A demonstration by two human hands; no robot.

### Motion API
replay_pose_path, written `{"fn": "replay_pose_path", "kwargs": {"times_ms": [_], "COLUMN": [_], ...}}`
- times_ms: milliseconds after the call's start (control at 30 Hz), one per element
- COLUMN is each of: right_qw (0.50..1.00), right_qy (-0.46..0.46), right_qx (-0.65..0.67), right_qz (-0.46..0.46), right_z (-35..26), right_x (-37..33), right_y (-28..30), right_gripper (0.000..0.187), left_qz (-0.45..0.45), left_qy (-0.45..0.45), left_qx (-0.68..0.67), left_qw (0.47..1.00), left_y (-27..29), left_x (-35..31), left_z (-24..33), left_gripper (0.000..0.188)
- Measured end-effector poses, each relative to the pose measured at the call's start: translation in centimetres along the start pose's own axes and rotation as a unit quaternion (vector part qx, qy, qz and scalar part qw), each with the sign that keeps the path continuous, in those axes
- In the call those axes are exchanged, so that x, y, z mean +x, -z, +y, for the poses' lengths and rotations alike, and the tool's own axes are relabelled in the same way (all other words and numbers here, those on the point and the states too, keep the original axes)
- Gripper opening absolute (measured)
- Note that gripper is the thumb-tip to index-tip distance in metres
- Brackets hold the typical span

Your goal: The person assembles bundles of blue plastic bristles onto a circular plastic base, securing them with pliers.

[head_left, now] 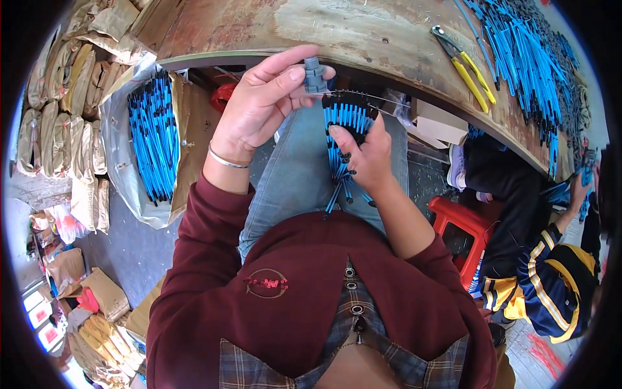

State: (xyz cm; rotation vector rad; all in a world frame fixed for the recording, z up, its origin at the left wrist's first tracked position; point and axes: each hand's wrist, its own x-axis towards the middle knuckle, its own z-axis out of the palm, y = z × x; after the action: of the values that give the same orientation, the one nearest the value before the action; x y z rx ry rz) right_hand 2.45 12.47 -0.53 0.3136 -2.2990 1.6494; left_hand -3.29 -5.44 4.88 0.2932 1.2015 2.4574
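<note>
Near the table's front edge, my left hand [262,104] is closed on a grey plastic piece [315,76] with a stepped outline, pinched between thumb and fingers. Lower and to the right, my right hand [368,152] grips a bundle of thin blue rods [350,117] with black ends. The bundle's upper ends are lined up in a row, while several rods splay out below the hand. A thin wire [392,101] runs sideways past the top of the bundle, close to the grey piece. Whether it passes through the black ends is too small to tell.
On the wooden table [324,29] lie yellow-handled pliers [465,70] and a heap of blue rods [525,65]. At left stands a lined carton [184,123] of blue rods, beside stacked brown packets [61,129]. A red stool [463,223] and another person [551,285] are at right.
</note>
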Motion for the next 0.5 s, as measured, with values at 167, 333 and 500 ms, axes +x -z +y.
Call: {"fn": "replay_pose_path", "kwargs": {"times_ms": [167,333,500], "right_qw": [1.000,1.000,1.000], "right_qy": [-0.010,-0.025,-0.025], "right_qx": [-0.007,-0.004,0.011], "right_qz": [-0.009,-0.013,-0.008], "right_z": [-0.4,-0.3,-0.3], "right_x": [0.1,0.0,0.0], "right_y": [-0.1,-0.1,-0.3], "right_gripper": [0.038,0.036,0.036], "left_qz": [0.025,0.045,0.027], "left_qy": [-0.032,-0.026,-0.044], "left_qx": [0.002,-0.001,0.023], "left_qw": [0.999,0.999,0.998], "left_y": [0.0,-0.5,0.8], "left_x": [0.0,0.1,0.2], "left_z": [-0.4,-0.5,-0.7], "left_gripper": [0.038,0.039,0.038]}}
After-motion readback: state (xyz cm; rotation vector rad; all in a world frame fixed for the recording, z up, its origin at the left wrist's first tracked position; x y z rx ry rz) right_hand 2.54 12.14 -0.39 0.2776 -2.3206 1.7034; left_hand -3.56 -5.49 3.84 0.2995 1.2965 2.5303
